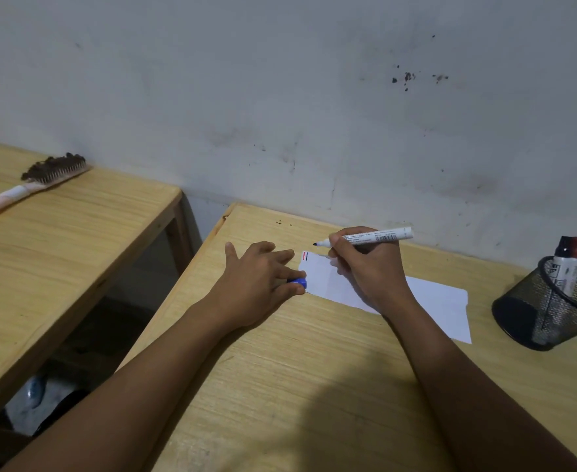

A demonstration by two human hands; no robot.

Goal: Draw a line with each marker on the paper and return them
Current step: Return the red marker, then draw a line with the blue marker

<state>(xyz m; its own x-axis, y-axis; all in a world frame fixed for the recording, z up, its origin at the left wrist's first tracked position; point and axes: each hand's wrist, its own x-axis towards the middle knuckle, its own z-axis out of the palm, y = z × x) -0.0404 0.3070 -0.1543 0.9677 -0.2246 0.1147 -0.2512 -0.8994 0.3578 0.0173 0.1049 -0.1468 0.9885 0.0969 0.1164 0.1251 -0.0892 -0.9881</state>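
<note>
A white sheet of paper (pixel 430 301) lies on the wooden desk (pixel 297 369). Near its far left corner are two short lines, one red and one blue (pixel 305 256). My right hand (pixel 365 267) grips an uncapped white marker (pixel 375 237), tip pointing left and lifted just above the paper's corner. My left hand (pixel 259 277) rests palm down at the paper's left edge with a blue cap (pixel 298 283) pinched between its fingers. A red-capped marker (pixel 567 264) stands in the black mesh cup (pixel 545 311) at the right.
A second wooden table (pixel 59 250) stands to the left across a gap, with a dirty brush (pixel 35 180) lying on it. A stained wall runs close behind both tables. The mesh cup sits near the desk's right side.
</note>
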